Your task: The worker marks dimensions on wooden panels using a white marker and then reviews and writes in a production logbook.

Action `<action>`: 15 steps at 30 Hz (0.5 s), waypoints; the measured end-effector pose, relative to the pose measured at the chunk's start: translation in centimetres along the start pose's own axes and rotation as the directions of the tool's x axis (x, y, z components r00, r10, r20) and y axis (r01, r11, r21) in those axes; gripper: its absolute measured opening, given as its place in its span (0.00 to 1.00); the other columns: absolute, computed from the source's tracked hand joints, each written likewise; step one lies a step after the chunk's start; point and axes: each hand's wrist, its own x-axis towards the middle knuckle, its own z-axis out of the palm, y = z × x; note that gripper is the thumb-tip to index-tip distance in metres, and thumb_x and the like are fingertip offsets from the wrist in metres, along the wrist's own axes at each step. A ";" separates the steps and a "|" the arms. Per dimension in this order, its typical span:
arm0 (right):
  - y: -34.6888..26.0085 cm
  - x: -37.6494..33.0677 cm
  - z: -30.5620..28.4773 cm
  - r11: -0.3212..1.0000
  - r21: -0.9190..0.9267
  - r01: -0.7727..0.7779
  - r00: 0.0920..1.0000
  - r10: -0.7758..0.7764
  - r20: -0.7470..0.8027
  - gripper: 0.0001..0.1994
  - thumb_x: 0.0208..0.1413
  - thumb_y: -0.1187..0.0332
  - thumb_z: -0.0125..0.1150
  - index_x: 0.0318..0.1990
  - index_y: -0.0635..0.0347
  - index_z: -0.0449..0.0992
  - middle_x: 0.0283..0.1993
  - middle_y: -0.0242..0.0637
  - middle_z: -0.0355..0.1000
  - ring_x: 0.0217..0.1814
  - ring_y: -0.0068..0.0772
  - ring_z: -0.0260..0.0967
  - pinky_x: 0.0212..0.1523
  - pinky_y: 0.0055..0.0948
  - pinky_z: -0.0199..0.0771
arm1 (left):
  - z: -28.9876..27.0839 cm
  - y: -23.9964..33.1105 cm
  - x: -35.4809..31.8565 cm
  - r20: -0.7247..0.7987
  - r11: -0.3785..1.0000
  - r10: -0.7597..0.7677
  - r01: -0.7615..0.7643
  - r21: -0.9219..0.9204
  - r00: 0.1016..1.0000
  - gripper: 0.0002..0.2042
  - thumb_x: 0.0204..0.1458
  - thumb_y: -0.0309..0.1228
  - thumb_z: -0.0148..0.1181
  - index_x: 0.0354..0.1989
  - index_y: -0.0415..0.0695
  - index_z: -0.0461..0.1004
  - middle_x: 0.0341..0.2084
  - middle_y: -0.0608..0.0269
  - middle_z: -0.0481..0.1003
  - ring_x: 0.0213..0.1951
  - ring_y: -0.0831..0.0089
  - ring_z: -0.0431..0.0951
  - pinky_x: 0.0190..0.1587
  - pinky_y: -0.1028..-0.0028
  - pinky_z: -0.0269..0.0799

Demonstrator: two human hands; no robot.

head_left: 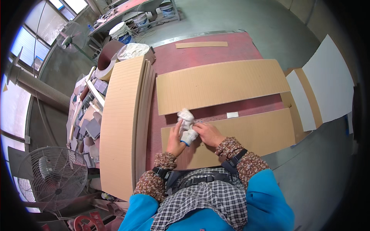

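My left hand (175, 138) and my right hand (208, 133) meet over the near brown board (254, 133) on the red worktable (200, 57). Both hands grip a pair of white knitted work gloves (187, 125), bunched between them, one with a blue cuff edge. The gloves rest at the top edge of the near board. A second, wider brown board (223, 82) lies just beyond it. Both hands are bare, with floral sleeves on the forearms.
A tall stack of ribbed brown panels (123, 119) stands along the table's left side. A small white tag (232, 114) lies between the two boards. A thin strip (201, 44) lies at the far end. Fans (54, 177), buckets and offcuts crowd the left; white-faced boards (327, 84) lean at right.
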 end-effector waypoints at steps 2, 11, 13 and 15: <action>0.3 0.0 -1.8 0.998 0.058 0.028 0.999 -0.029 0.020 0.18 0.49 0.76 0.52 0.50 0.59 0.71 0.50 0.42 0.69 0.50 0.46 0.69 0.49 0.38 0.71 | -0.4 0.3 0.1 0.036 0.978 0.112 -0.117 0.172 0.993 0.25 0.42 0.25 0.62 0.53 0.44 0.72 0.49 0.45 0.65 0.46 0.52 0.72 0.48 0.63 0.70; 9.7 -3.3 -8.6 0.752 -0.378 -0.540 0.829 0.552 -0.088 0.16 0.52 0.58 0.58 0.38 0.62 0.76 0.38 0.44 0.72 0.44 0.45 0.67 0.47 0.42 0.62 | 2.9 -1.2 3.0 -0.142 0.900 -0.392 0.411 0.145 0.909 0.14 0.42 0.30 0.63 0.38 0.37 0.80 0.35 0.44 0.73 0.41 0.52 0.75 0.44 0.63 0.70; 11.6 -3.4 -8.8 0.697 -0.405 -0.592 0.773 0.633 -0.041 0.20 0.47 0.55 0.63 0.34 0.66 0.76 0.36 0.49 0.72 0.42 0.48 0.68 0.46 0.45 0.63 | 2.4 -0.6 5.0 -0.127 0.863 -0.498 0.505 0.031 0.858 0.15 0.43 0.29 0.61 0.40 0.37 0.79 0.37 0.43 0.73 0.43 0.52 0.75 0.45 0.63 0.70; 12.2 -2.1 -8.9 0.730 -0.346 -0.589 0.758 0.648 0.076 0.19 0.46 0.56 0.64 0.34 0.66 0.76 0.36 0.51 0.73 0.42 0.49 0.70 0.45 0.47 0.64 | 0.8 -3.6 5.3 -0.233 0.809 -0.486 0.534 0.245 0.842 0.23 0.42 0.27 0.58 0.50 0.34 0.73 0.50 0.38 0.67 0.54 0.49 0.68 0.56 0.62 0.65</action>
